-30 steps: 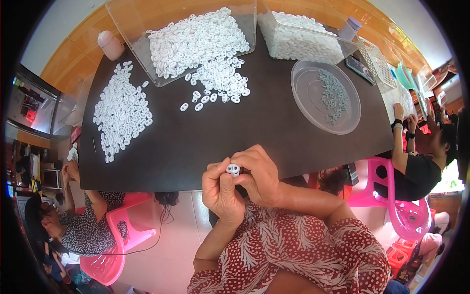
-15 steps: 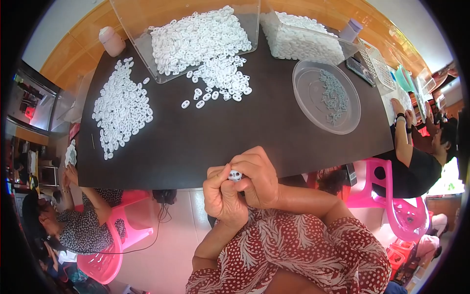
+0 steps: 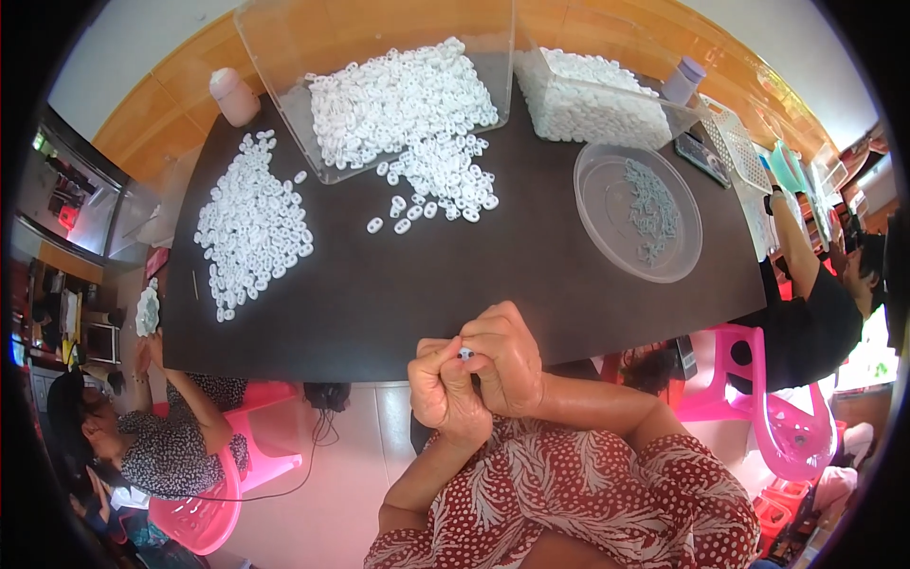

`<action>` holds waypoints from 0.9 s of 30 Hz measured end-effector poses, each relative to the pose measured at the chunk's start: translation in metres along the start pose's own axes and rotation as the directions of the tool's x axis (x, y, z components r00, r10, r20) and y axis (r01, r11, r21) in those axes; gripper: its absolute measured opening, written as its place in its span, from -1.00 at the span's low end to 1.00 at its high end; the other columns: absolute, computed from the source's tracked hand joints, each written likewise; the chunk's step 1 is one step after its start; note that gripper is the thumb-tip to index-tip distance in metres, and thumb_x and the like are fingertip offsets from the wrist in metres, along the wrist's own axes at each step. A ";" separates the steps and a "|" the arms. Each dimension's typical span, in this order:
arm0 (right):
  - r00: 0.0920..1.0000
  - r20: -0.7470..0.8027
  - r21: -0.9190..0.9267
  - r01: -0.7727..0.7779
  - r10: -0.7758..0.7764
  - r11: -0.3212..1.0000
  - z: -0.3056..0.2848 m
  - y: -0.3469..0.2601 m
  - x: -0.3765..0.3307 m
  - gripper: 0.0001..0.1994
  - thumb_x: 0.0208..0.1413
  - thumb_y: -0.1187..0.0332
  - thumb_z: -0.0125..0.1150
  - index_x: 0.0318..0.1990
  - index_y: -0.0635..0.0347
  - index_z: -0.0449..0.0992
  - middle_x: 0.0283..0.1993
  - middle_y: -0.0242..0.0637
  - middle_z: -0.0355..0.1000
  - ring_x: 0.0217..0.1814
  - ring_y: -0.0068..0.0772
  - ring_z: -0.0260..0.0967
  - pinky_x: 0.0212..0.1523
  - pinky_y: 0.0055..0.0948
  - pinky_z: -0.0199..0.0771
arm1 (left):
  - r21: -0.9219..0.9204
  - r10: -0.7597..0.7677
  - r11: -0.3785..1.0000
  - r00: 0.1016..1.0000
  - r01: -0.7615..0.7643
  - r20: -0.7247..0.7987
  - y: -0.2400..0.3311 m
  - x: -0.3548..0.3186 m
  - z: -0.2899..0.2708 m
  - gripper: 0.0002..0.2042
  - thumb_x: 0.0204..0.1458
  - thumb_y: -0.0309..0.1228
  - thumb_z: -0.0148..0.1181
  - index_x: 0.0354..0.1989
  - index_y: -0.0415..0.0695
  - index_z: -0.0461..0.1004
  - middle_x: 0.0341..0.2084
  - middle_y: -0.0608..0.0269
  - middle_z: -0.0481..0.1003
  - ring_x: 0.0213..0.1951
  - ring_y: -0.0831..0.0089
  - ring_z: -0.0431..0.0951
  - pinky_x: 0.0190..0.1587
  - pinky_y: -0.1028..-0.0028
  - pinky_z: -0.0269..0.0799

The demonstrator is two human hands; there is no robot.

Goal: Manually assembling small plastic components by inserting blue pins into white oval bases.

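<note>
My left hand [image 3: 445, 394]: curled up tight, with its fingers pinching 1 small white piece [image 3: 465, 354] from the left side.
My right hand [image 3: 507, 365]: curled too, pressed against my left hand, pinching the same piece from the right side.
The piece: tiny, white and roundish, with a dark spot in the middle. My fingers hide most of it, so I cannot tell its full shape.
Where the piece is: between my 2 hands, just over the near edge of the dark table [image 3: 445, 284], close to my chest.
My clothes: a red dress with white leaves and dots [image 3: 578, 503].
Loose pieces [image 3: 441, 180]: white rings spilled on the table in front of me, too many to count.
Pile on the left [image 3: 251, 223]: 1 big heap of the same white rings lying flat on the table.
Clear boxes: 2. The big clear box [image 3: 379, 85] is tipped and its rings pour out onto the table. The smaller clear box [image 3: 588, 100] is just beside it, full of white bits.
Round clear bowl [image 3: 637, 213]: 1, to my right, with a few pale small bits inside.
Pink bottle [image 3: 233, 95]: 1, at the far left corner.
Other people: 2. 1 person sits at the left end [image 3: 166, 446] on a pink chair [image 3: 204, 517]. 1 person in black [image 3: 815, 313] sits at the right end.
</note>
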State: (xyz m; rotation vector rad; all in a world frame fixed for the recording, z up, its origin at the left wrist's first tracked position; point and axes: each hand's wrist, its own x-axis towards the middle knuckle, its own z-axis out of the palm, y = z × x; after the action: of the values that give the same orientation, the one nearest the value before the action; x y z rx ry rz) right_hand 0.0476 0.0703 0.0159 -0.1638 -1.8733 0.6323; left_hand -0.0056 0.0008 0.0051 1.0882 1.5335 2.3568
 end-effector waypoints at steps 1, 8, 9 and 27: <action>1.000 -0.006 0.004 0.013 -0.013 1.000 -0.001 0.000 0.001 -0.84 0.15 0.41 0.08 -0.24 0.37 0.37 -0.29 -0.10 0.37 -0.41 -0.17 0.27 -0.41 -0.30 0.34 | -0.010 -0.009 1.000 1.000 0.008 -0.022 -0.003 -0.001 0.001 -0.89 0.19 -0.45 0.04 -0.24 -0.25 0.38 -0.49 0.36 0.34 -0.42 0.64 0.27 -0.36 0.62 0.23; 0.948 0.010 0.000 -0.319 0.319 0.948 -0.030 0.016 0.005 -0.90 -0.01 0.54 0.21 -0.32 0.25 0.43 -0.38 -0.23 0.41 -0.43 -0.29 0.32 -0.40 -0.41 0.36 | 0.345 -0.129 0.938 0.955 0.030 0.268 0.005 0.034 -0.003 -0.84 0.01 -0.59 0.15 -0.22 -0.23 0.52 -0.53 0.18 0.44 -0.46 0.36 0.42 -0.40 0.47 0.34; 0.916 0.016 0.007 -0.401 0.401 0.916 -0.039 0.019 0.009 -0.92 0.00 0.56 0.21 -0.34 0.25 0.45 -0.40 -0.23 0.41 -0.43 -0.32 0.32 -0.40 -0.42 0.36 | 0.465 -0.027 0.874 0.942 -0.139 0.333 -0.001 0.048 -0.007 -0.83 0.02 -0.60 0.14 -0.20 -0.22 0.52 -0.52 0.19 0.45 -0.46 0.39 0.43 -0.39 0.47 0.36; 0.914 -0.340 -0.406 -0.355 0.221 0.842 -0.179 0.144 0.176 -0.90 -0.05 0.43 0.20 -0.41 0.28 0.49 -0.43 -0.12 0.44 -0.34 -0.13 0.39 -0.29 -0.30 0.36 | 0.858 -0.073 0.241 0.873 -0.453 0.481 -0.108 0.176 -0.013 -0.90 -0.23 -0.45 0.26 -0.62 -0.15 0.46 -0.53 0.12 0.40 -0.31 0.09 0.38 -0.27 0.19 0.33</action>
State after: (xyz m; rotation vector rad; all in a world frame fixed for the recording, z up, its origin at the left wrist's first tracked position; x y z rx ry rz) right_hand 0.1139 0.3246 0.1365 -0.8260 -1.7001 0.3275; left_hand -0.1714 0.1244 -0.0003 1.9058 2.7847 0.7479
